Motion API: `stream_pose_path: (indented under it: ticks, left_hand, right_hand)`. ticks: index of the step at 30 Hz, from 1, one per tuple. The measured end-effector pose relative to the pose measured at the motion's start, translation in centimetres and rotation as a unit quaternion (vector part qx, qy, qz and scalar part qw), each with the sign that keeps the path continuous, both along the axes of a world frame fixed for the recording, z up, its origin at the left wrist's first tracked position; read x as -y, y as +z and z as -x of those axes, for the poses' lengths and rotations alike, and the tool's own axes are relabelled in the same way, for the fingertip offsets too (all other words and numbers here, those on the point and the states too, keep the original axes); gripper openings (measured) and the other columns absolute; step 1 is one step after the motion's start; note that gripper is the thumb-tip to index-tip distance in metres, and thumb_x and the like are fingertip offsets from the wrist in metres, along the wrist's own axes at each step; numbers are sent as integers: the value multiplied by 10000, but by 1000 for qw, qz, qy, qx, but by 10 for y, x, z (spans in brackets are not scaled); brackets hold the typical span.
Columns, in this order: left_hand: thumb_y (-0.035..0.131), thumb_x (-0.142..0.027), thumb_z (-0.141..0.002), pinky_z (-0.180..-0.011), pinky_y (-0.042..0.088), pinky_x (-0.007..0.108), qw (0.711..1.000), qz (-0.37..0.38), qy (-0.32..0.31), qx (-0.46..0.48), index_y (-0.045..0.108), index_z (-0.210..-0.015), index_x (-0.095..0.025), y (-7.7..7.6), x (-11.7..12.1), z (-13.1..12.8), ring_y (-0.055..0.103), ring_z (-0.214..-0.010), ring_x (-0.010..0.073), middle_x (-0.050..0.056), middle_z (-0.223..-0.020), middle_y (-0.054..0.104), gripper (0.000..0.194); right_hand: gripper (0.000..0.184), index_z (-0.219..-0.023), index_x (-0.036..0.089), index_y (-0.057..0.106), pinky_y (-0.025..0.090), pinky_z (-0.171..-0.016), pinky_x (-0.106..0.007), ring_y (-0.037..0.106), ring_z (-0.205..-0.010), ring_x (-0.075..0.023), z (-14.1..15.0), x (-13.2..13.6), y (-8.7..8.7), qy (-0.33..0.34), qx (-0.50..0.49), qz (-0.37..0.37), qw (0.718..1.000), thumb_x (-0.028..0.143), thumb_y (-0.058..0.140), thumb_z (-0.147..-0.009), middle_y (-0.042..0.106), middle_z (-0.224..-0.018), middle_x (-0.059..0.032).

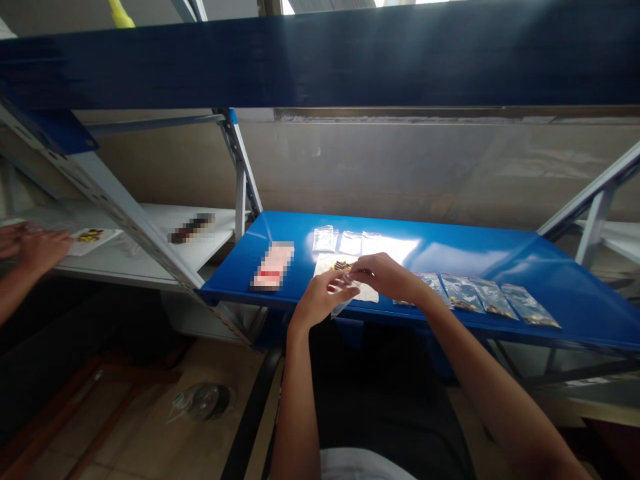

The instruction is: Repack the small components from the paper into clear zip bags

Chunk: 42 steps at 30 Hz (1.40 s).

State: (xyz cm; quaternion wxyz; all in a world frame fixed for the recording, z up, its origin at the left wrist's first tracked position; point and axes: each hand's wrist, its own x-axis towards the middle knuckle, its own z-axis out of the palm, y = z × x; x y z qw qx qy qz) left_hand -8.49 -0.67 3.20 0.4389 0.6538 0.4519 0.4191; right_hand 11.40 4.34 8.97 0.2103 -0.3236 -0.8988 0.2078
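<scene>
My left hand [323,297] grips a clear plastic bag [342,308] at the front edge of the blue shelf [310,227]. Close against it, my right hand [383,275] has its fingers pinched together at the bag's top; whether a small piece is between them I cannot make out. Just behind my fingers, small yellow and dark pieces [342,265] lie on a pale sheet [325,261], partly covered by my hands. Farther back are several flat clear bags [325,239]. Right of my hands, several bags with small pieces [461,293] lie in a row.
A blurred pink-and-red item [274,265] lies on the shelf's left. A blue beam [320,60] crosses overhead, with metal uprights [243,160] at the sides. At far left, another person's hands [43,250] work at a white shelf [150,257].
</scene>
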Motion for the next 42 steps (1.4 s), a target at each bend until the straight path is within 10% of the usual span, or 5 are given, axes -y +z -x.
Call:
stream_pose_path:
  ticks: [8, 17, 23, 31, 42]
  left_hand:
    - [756, -557, -844, -827, 564, 322, 998, -14, 54, 4, 725, -1264, -208, -1, 0, 2, 703, -989, 238, 101, -1131, 753, 547]
    - [759, -548, -844, -790, 567, 307, 998, -17, 62, -1, 739, -1223, -202, -6, -2, 9, 707, -945, 232, 94, -1081, 767, 514]
    - [752, -552, -846, -790, 563, 300, 998, -9, 60, -4, 743, -1194, -189, -3, -1, 8, 707, -939, 226, 89, -1054, 768, 503]
    - [735, -562, -856, -777, 554, 304, 997, -26, 70, -25, 739, -1155, -186, 0, 1, 4, 708, -930, 225, 76, -1023, 771, 480]
    - [740, -518, -864, -829, 537, 317, 998, -26, 59, 2, 736, -1199, -192, -1, 0, 7, 702, -949, 227, 73, -1051, 772, 467]
  right_hand:
    - [160, -1000, 185, 780, 418, -655, -277, 635, -701, -177, -17, -44, -40, -170, 15, -17, 985, 218, 667, -892, 743, -838, -64]
    - [108, -925, 156, 761, 409, -700, -264, 628, -792, -183, -8, -59, -89, -190, 47, -16, 981, 147, 668, -870, 726, -879, -78]
    - [154, -912, 137, 745, 414, -676, -272, 641, -788, -194, -7, -53, -66, -200, 7, 3, 980, 180, 598, -933, 754, -895, -101]
    - [200, -886, 163, 748, 418, -629, -269, 640, -690, -168, 9, -23, -9, -15, 17, 30, 999, 253, 592, -974, 749, -810, -66]
    - [259, -906, 171, 798, 421, -601, -263, 628, -638, -152, 10, -22, 3, 73, 39, 7, 997, 293, 582, -979, 759, -805, -69]
